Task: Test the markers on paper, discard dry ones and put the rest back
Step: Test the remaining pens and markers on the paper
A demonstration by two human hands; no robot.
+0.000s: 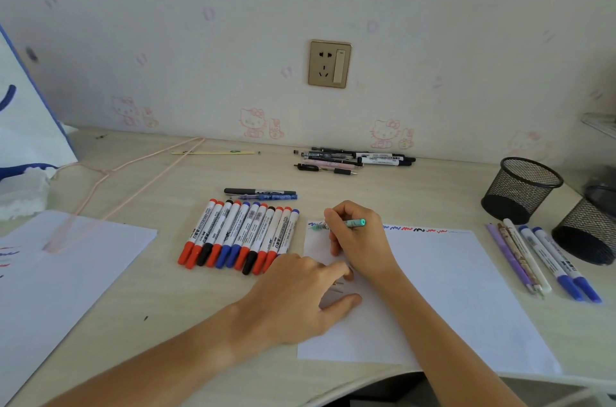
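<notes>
**Teal pen drawn across the top of the test sheet**

A slim teal pen (348, 223) is gripped in the right hand (358, 240), its fingers curled round the barrel, with the tip laid on the top left corner of the white sheet of paper (450, 290). The barrel is pale turquoise with a blunt rear end pointing right; a clear section is seen near the tip. A greenish scribble is seen under the tip, and a row of blue, red and black squiggles (416, 229) runs along the sheet's top edge. The sheet is pressed flat by the left hand (300, 300), fingers relaxed and spread on the paper.

A row of whiteboard markers (240, 236) with red, blue and black caps is laid side by side just left of the sheet. More pens (540, 260) are laid to the right, near two black mesh pen cups (520, 188). A further cluster of dark pens (353, 160) is seen by the wall.
</notes>
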